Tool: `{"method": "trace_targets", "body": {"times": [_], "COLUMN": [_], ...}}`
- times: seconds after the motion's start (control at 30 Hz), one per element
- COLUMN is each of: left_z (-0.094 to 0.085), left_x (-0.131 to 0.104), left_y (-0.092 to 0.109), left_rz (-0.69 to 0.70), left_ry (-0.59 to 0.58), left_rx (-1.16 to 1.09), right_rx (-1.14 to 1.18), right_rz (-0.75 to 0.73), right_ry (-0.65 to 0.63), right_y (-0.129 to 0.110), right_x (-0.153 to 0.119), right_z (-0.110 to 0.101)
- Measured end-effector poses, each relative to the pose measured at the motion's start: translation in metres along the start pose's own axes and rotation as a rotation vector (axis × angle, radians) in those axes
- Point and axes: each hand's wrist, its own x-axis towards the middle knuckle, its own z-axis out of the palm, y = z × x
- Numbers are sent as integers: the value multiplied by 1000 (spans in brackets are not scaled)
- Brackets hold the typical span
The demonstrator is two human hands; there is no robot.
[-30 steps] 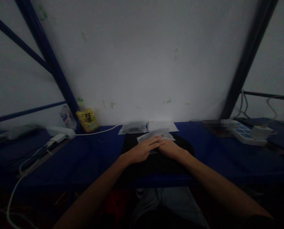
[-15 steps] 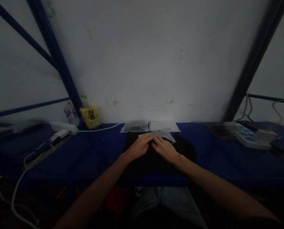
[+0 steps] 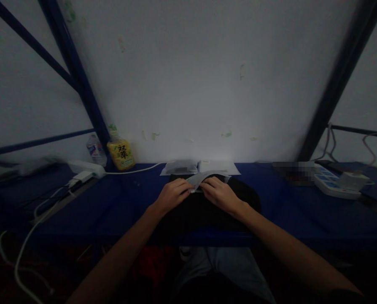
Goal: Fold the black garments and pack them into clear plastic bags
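Observation:
Both my hands are over a black cloth-like item (image 3: 247,195) that lies on the blue table in front of me. Between them is a thin, whitish, translucent plastic bag (image 3: 196,180), its near edge bent up. My left hand (image 3: 173,195) pinches the left part of that edge, fingertips closed on it. Just to the right, my right hand (image 3: 222,194) has its fingers curled over the same edge. The fingertips of both hands are partly hidden, and the bag's contents, if any, cannot be made out.
Behind the black item lie another translucent packet (image 3: 180,167) and a white flat pack (image 3: 218,166). A yellow-labelled bottle (image 3: 121,154) and a clear bottle (image 3: 96,150) stand at the left by the blue frame (image 3: 90,103). Power strips (image 3: 337,185) and cables flank the blue table (image 3: 286,215).
My hands have moved apart, the left going leftwards and slightly nearer me. The bag's near edge, earlier covered by my touching fingers, now shows lifted and bent between them.

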Motion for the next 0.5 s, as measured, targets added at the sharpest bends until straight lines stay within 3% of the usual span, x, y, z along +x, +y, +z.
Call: {"method": "trace_targets", "body": {"times": [0.17, 0.5], "left_z": [1, -2], "left_x": [1, -2], "left_y": [10, 15], "left_rz": [73, 176], "left_ry": [108, 56], "left_rx": [124, 166], "right_rx": [64, -114], "right_rz": [-100, -202], "right_ry": [62, -26], "right_y": [-12, -15], "right_x": [4, 0], "right_z": [2, 0]}}
